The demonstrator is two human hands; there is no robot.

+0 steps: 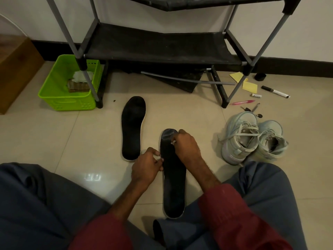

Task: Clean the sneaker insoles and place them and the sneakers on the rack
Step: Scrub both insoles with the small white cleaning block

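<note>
At six o'clock the left hand (146, 166) pinches the edge of the flat black foam insole (173, 186). The right hand (187, 145), fingers curled, presses a small white scrap (174, 141) (barely visible) on its toe. The pale mint lace-up sneakers (252, 139) stand at three o'clock.

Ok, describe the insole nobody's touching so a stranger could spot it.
Find the black rack by the wall. On the tiles before it lies a black insole. Unlike the second insole to its right, it lies nearer the green basket, untouched.

left hand (146, 167) pinches near insole (173, 192) edge | right hand (187, 147) holds white scrap (173, 142) on its toe | second insole (132, 129) lies left
</note>
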